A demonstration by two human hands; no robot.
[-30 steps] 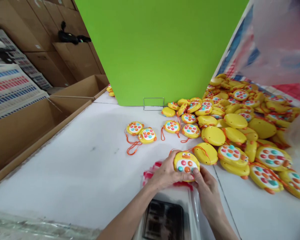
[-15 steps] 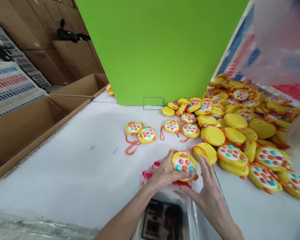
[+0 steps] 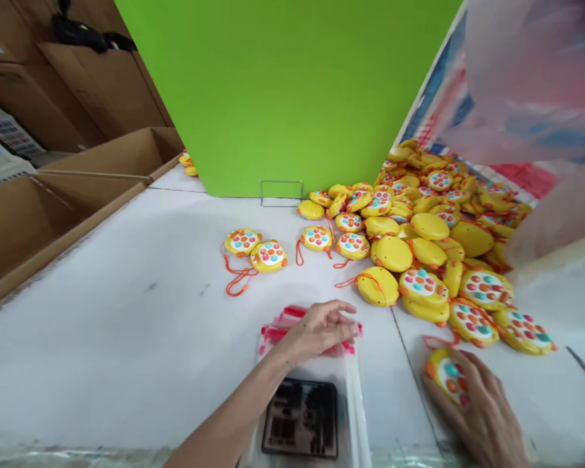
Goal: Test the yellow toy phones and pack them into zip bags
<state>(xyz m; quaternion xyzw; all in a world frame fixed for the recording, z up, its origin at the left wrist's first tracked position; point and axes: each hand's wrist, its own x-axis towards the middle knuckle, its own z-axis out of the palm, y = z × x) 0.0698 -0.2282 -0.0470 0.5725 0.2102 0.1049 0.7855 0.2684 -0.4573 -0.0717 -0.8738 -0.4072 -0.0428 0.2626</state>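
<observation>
My right hand (image 3: 478,406) is wrapped round a yellow duck toy (image 3: 443,372) with coloured buttons, low on the white table (image 3: 127,325) at the right. My left hand (image 3: 324,328) lies with fingers apart on a stack of clear plastic bags (image 3: 305,383) with red strips at the top. A dark printed label shows through the bags below that hand. A big heap of the same yellow toys (image 3: 429,227) with orange cords lies beyond, to the right.
Two toys (image 3: 256,248) with orange cords lie apart at the table's middle. A green board (image 3: 283,91) stands at the back. Open cardboard boxes (image 3: 53,208) line the left edge. Clear plastic sheeting (image 3: 531,84) hangs at the upper right.
My right hand has carried the toy away from the bags, down and to the right. My left hand let go of the toy and now rests on the bags. The view shifted.
</observation>
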